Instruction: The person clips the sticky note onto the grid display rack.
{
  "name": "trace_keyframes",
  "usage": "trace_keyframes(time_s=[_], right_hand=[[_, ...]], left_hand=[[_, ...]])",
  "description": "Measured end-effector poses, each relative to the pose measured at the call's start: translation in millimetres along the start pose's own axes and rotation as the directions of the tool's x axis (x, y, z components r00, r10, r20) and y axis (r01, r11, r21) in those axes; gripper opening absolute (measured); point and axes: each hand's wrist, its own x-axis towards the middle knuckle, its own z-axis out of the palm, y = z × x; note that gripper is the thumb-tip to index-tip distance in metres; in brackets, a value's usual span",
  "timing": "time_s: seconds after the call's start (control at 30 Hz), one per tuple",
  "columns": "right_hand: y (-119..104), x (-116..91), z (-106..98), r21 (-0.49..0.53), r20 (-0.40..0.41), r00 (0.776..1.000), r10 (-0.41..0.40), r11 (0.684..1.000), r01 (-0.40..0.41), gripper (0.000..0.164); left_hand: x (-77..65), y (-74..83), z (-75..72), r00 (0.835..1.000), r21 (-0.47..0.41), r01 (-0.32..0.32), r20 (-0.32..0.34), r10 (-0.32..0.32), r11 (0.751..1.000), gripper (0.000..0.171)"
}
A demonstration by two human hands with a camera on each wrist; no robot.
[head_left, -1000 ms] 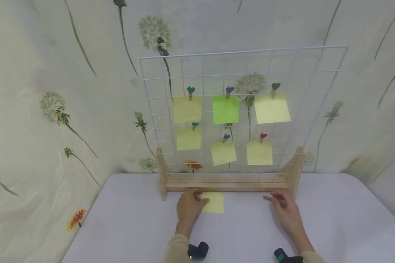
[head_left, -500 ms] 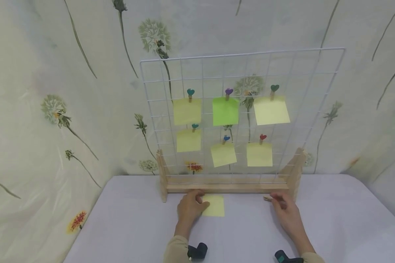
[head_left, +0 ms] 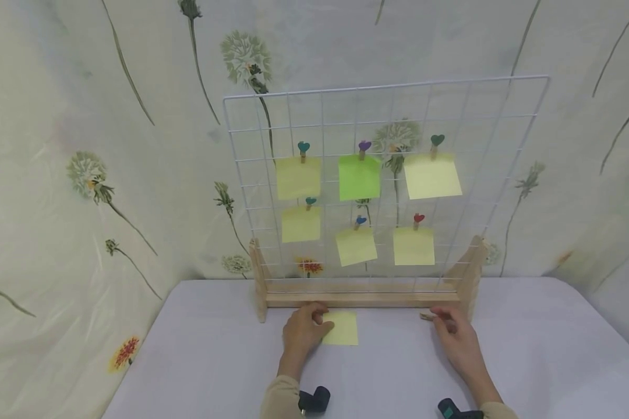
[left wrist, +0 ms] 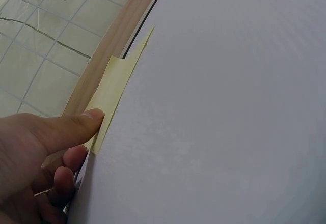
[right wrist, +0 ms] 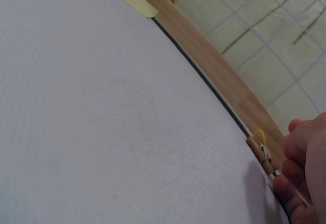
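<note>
My left hand (head_left: pixel 303 333) pinches the left edge of a yellow sticky note (head_left: pixel 343 329) low over the table, just in front of the stand's wooden base. In the left wrist view the thumb lies on top of the note (left wrist: pixel 113 84), with curled fingers beneath. Off to the right, my right hand (head_left: pixel 455 337) holds a small wooden clothespin (head_left: pixel 426 316) between thumb and fingers. The right wrist view shows that clothespin (right wrist: pixel 260 150) with a metal spring and a bit of yellow on it.
A white wire grid (head_left: pixel 388 87) stands in a wooden base (head_left: pixel 361 299) at the table's back. Several notes, mostly yellow and one green (head_left: pixel 359 179), hang on it from heart-topped clothespins. The white table (head_left: pixel 215 361) meets a flowered curtain (head_left: pixel 136 174) behind.
The view has tilted slightly, so everything sits a little lower in it. Both hands keep their place, still holding the note and the clothespin.
</note>
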Motion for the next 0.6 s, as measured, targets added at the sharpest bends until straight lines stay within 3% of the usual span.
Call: trace_keyframes(time_s=[0.3, 0.6], right_hand=[[0.6, -0.4, -0.4, 0.015, -0.009, 1.000, 0.001, 1.000, -0.001, 0.022], [1.0, -0.3, -1.4, 0.012, 0.004, 0.999, -0.036, 0.999, 0.036, 0.025]], left_hand=[[-0.6, -0.9, -2.7, 0.999, -0.005, -0.028, 0.022, 0.028, 1.000, 0.025], [0.9, -2.6, -1.5, 0.998, 0.014, -0.063, 0.004, 0.062, 0.998, 0.011]])
